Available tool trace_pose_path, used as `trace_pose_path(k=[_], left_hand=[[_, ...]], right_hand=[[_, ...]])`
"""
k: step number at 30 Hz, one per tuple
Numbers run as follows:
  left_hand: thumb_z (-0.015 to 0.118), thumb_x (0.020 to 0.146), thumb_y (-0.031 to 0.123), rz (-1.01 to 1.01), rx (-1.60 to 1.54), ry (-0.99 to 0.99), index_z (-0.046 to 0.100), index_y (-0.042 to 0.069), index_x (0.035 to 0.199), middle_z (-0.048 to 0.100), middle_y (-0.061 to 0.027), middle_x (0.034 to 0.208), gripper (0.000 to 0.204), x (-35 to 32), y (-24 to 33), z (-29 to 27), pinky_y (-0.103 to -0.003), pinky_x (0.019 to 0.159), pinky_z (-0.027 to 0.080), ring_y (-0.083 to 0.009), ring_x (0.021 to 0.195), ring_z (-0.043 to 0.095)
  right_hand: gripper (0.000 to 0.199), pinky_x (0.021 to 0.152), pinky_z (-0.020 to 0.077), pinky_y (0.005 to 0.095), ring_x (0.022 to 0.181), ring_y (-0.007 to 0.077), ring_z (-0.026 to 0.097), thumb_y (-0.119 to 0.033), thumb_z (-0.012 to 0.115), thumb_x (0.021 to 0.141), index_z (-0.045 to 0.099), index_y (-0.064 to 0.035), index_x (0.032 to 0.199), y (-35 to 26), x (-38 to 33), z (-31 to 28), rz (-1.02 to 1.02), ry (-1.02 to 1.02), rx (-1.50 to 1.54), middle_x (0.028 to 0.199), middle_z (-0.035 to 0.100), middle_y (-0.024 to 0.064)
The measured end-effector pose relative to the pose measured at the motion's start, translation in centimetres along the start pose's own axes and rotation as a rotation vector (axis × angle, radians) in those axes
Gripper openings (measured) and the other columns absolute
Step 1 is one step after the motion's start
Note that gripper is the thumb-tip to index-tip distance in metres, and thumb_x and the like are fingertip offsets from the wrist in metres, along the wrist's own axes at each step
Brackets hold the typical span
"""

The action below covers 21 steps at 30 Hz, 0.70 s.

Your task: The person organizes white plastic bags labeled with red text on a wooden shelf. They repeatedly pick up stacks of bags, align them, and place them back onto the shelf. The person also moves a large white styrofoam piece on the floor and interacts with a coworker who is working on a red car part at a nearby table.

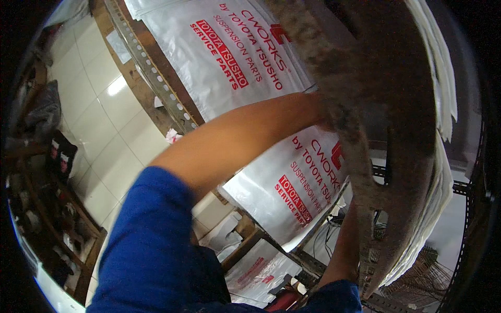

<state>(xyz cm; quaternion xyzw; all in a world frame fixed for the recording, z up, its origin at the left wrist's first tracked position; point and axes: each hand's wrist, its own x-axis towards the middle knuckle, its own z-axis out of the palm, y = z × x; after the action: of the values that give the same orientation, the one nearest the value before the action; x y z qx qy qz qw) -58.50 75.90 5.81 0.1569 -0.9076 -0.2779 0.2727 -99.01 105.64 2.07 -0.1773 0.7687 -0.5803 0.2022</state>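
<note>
Reaching upward with both arms, the person is working at a stack of clear plastic bags (245, 78) printed in red, lying on a shelf of a slotted metal rack.

Left arm (229, 141): bare forearm, blue sleeve (151, 245) pushed up past the elbow, is crossing the frame from lower left toward upper right. The left hand is passing behind a large, blurred brown slotted upright (396, 156) close to the camera, so the hand is not showing; cannot tell how far its fingers are spread or what they are holding. The wrist is ending right at the edge of the bag stack.

Right arm (344, 245): forearm is rising from the lower edge, just beside the brown upright. The right hand is likewise hidden behind that upright; finger state cannot be told.

Bags: one pile is lying flat along the top of the frame above the left forearm, a second printed pile (292, 182) is lying just below the forearm, sloping down toward the right arm. More white bag edges (443, 78) are hanging at the right of the upright.

Surroundings: a perforated angle rail (151, 73) with wooden backing is running diagonally at upper left. A white tiled floor (109, 141) is showing below it. A cluttered wooden shelf unit (57, 208) is standing at far left. Further printed bags (255, 271) are lying on a lower shelf, near bottom centre.
</note>
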Motion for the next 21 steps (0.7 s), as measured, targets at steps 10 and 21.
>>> trace_pose_path(k=[10,21], left_hand=[[0.070,0.072,0.036,-0.100,-0.010,-0.152,0.058,0.009,0.117,0.052,-0.0172,0.119,0.053,-19.2,4.4,-6.9,-0.039,0.090,0.039,-0.0275,0.109,0.046],[0.064,0.074,0.027,-0.004,0.084,-0.056,0.062,-0.001,0.109,0.052,-0.0202,0.124,0.045,-20.1,2.2,-5.4,-0.034,0.086,0.039,-0.0251,0.104,0.046]], right_hand=[[0.030,0.088,0.0481,0.0445,0.101,0.0291,0.057,-0.013,0.055,0.084,0.051,-0.0064,0.114,-0.7,3.1,-5.0,0.037,-0.259,-0.009,0.114,0.057,0.0113],[0.034,0.089,0.0468,0.0420,0.102,0.0263,0.056,-0.018,0.057,0.084,0.051,-0.0071,0.115,-3.2,3.1,-2.4,0.148,-0.159,-0.070,0.111,0.057,0.0105]])
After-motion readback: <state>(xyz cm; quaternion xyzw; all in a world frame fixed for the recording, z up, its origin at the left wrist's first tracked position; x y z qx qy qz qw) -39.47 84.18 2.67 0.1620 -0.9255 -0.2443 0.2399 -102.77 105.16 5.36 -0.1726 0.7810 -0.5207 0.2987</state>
